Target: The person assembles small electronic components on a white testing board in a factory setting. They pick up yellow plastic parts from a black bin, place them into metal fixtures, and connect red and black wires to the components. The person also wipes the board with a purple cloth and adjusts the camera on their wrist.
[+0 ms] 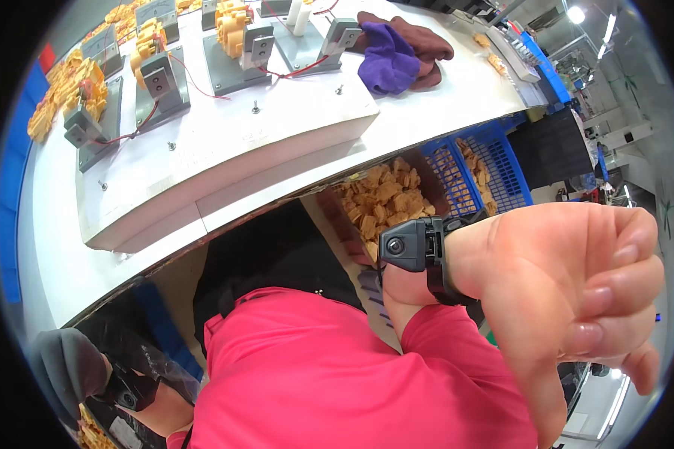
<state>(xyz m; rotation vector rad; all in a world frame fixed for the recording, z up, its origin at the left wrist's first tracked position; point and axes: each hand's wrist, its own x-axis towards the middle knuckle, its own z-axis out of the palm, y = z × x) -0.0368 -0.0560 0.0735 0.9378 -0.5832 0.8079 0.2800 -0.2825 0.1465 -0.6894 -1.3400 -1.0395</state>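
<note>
My right hand (569,292) is bare and raised at the right, palm side showing. Its fingers curl loosely, the thumb stands apart from them, and nothing shows in it. A black strap with a small camera (404,245) circles that wrist. At the lower left my left hand (64,370) wears a dark grey glove and hangs beside the table's edge. Its fingertips are too dim to make out a hold. Another small camera (133,392) is strapped at this wrist. Yellow-orange plastic parts (93,432) lie just below the glove.
On the white table (49,254) stand several grey fixtures (159,78) with red wires and yellow-orange coiled parts (232,30). Purple cloth (388,60) and brown cloth (427,43) lie behind. Below the edge are a bin of yellow-orange pieces (386,196) and a blue basket (509,168).
</note>
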